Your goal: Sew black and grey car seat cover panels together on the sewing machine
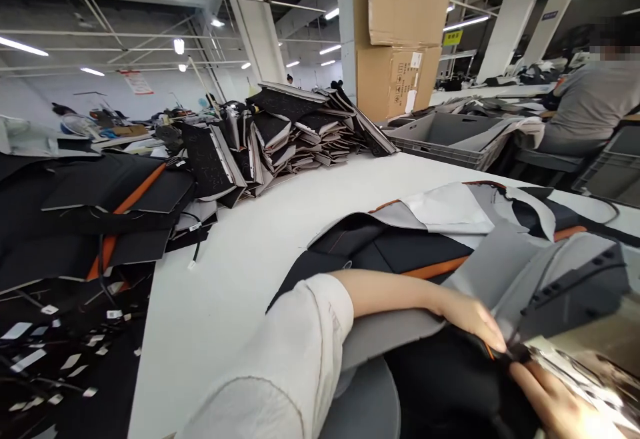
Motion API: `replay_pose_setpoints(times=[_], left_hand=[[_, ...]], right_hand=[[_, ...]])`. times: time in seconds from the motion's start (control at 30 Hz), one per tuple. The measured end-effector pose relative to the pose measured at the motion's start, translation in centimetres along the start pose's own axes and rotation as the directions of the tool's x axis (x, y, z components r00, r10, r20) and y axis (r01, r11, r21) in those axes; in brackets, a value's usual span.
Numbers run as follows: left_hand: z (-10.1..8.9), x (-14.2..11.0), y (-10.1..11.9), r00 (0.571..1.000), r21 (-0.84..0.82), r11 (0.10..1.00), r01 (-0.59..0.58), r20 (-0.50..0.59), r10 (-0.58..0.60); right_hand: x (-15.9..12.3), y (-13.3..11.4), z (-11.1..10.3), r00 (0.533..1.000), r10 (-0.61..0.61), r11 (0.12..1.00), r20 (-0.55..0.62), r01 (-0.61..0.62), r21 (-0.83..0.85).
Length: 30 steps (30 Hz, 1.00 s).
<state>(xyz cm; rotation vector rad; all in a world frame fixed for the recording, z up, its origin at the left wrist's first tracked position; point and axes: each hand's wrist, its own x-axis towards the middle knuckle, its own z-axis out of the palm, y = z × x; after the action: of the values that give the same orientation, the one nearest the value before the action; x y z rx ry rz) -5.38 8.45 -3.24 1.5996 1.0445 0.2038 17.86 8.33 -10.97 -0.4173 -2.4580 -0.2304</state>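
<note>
A black, grey and orange fabric cover [430, 252] lies bunched on the white table [240, 272] in front of me. My left hand [470, 319], in a white sleeve, reaches across it and pinches a black edge with orange trim at the lower right. My right hand [555, 399] comes up from the bottom right corner and grips the same edge, fingers closed and partly blurred. A grey flap with a black strip [565, 292] folds up just beyond both hands.
Stacks of black and grey cut panels [295, 132] pile at the table's far end. More black pieces with orange strips and labels [90, 226] cover the left. Grey crates [445, 136] and cardboard boxes [400, 39] stand behind. Another person in a grey shirt [590, 106] sits at the right.
</note>
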Motion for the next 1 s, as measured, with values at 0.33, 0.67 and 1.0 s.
replay_pose_setpoints(times=[0.33,0.67,1.0], left_hand=[[3.1,-2.9,5.0,0.994,0.602,0.799,-0.019,-0.073,0.079],[4.6,-5.9,6.3,0.971,0.872,0.428,0.239,-0.214,-0.105],[3.7,-3.3,7.8,0.979,0.649,0.734,0.2,-0.165,-0.121]], right_hand=[[1.4,-7.1,-4.3,0.922,0.166,0.97,0.349,-0.088,-0.228],[3.2,-8.2,-7.5,0.714,0.345,0.93,0.61,-0.346,-0.121],[2.9,-7.8,-7.4,0.719,0.32,0.932,0.616,-0.357,-0.067]])
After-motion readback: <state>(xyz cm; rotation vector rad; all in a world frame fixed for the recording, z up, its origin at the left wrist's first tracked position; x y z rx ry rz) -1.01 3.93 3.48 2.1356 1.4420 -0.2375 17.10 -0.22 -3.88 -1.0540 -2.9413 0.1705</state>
